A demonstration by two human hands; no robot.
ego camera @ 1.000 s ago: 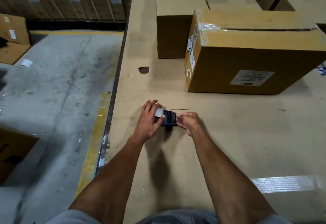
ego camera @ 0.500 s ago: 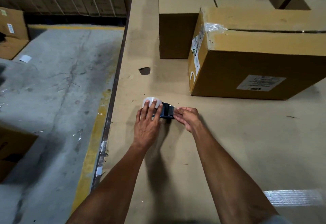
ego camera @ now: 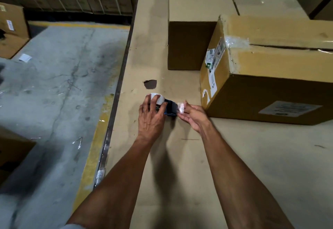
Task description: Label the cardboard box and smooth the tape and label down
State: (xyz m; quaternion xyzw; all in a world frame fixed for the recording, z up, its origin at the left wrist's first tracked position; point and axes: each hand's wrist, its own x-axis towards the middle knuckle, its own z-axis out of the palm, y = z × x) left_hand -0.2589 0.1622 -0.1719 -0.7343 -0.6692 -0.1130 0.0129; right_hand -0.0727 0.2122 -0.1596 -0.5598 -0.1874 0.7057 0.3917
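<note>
The job looks to be in its early part. The person's left hand [ego camera: 150, 119] lies over a small dark blue label dispenser [ego camera: 170, 109] that sits on the cardboard-covered tabletop [ego camera: 180, 174], the fingers spread and curled down around its white roll [ego camera: 157, 98] to pin it in place. The right hand [ego camera: 193, 116] is just beside the dispenser's mouth, thumb and forefinger pinched together on a small white label [ego camera: 181, 107]; the other fingers hang loosely open. The label is blurred, so I cannot tell whether it has come fully free of the dispenser or is only partly drawn out.

The cardboard box [ego camera: 270, 77] stands on the tabletop just beyond and to the right of the right hand, near it but not touching it. Its top seam carries clear tape [ego camera: 236, 43] that folds over the near-left corner and looks wrinkled there. The end face already bears some stickers [ego camera: 214, 57], and a printed sheet [ego camera: 290, 109] is stuck flat on the long side. Another plain box [ego camera: 196, 27] stands behind it.

By my reckoning the taping is done and a fresh label is only now being taken. What remains is to carry that label to the box, press it on, and rub both it and the puckered tape flat.
</note>
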